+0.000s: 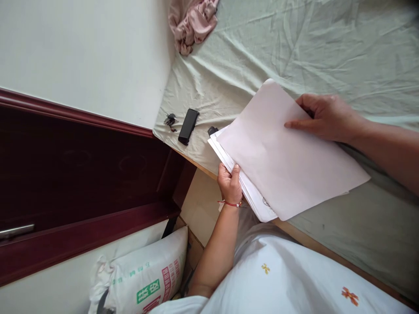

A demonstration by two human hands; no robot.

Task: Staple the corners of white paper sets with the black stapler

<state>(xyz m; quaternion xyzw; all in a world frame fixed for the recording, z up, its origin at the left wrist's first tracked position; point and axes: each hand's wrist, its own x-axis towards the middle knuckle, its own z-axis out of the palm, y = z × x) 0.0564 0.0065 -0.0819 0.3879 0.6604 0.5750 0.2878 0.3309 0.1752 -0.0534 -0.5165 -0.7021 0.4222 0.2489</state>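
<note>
A stack of paper sheets (288, 161) is held between my two hands over the edge of the cloth-covered surface. My left hand (230, 183), with a red cord bracelet at the wrist, grips the stack's left edge, thumb on top. On the far right edge, my right hand (322, 117) pinches the top sheet, its thumb lying on the blank face. Lower sheets stick out at the left, and part of a round dark mark shows on one. A small dark object (212, 130) peeks out beside the stack's left corner, mostly hidden.
On the pale green cloth (340, 48) lie a black phone-like device (189, 126) and a small tangled black item (170, 121). Crumpled pink fabric (194, 24) rests at the back. A dark red door (81, 165) stands left, with a white printed sack (147, 272) below.
</note>
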